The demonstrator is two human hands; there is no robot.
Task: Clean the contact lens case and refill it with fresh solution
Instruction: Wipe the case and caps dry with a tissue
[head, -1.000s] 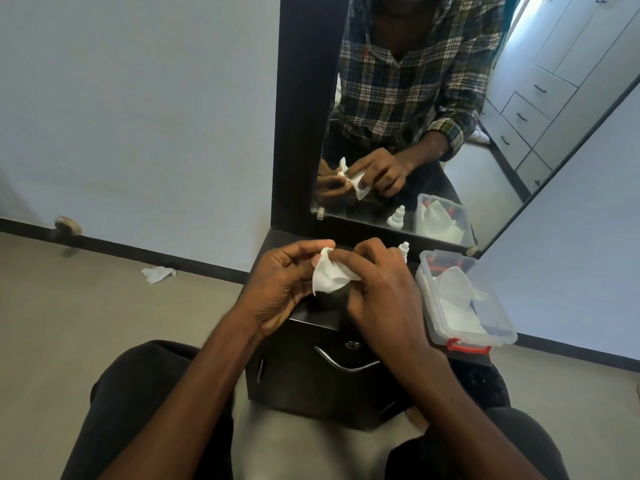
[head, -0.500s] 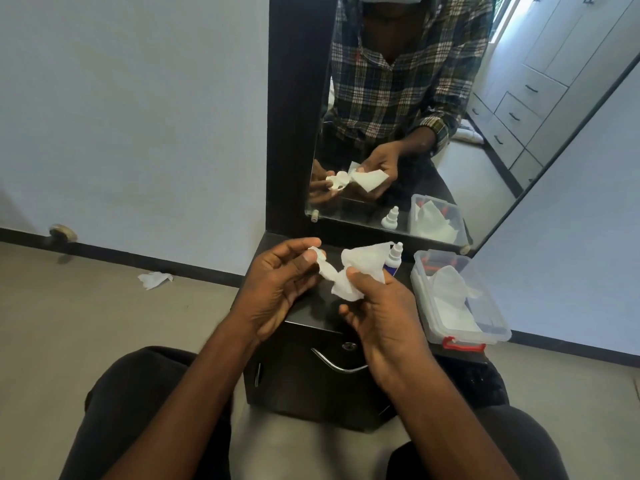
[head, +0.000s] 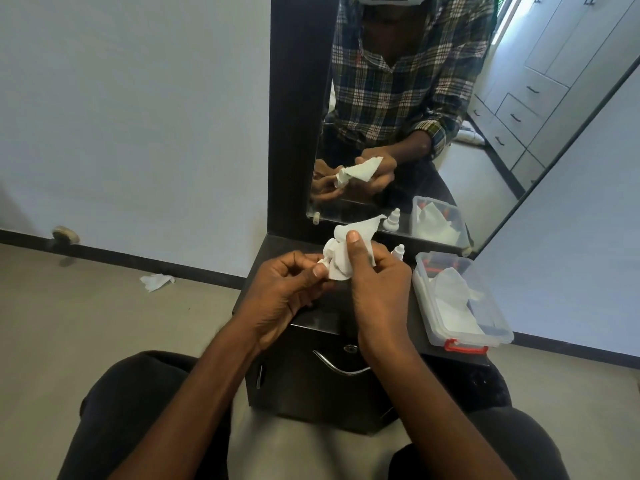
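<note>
Little white lens case (head: 325, 263) mostly buried in tissue (head: 341, 261); my left hand (head: 287, 292) pinches the case, right hand (head: 375, 289) fingers curled round the tissue

A dark cabinet (head: 311, 386) with a curved metal handle (head: 341, 367) stood against a pale wall, a tall dark-framed mirror (head: 450, 109) rising behind it. On its top sat a clear plastic box (head: 485, 341) with a red latch — white tissues inside. A crumpled tissue (head: 156, 281) lay on the floor by the skirting.
</note>
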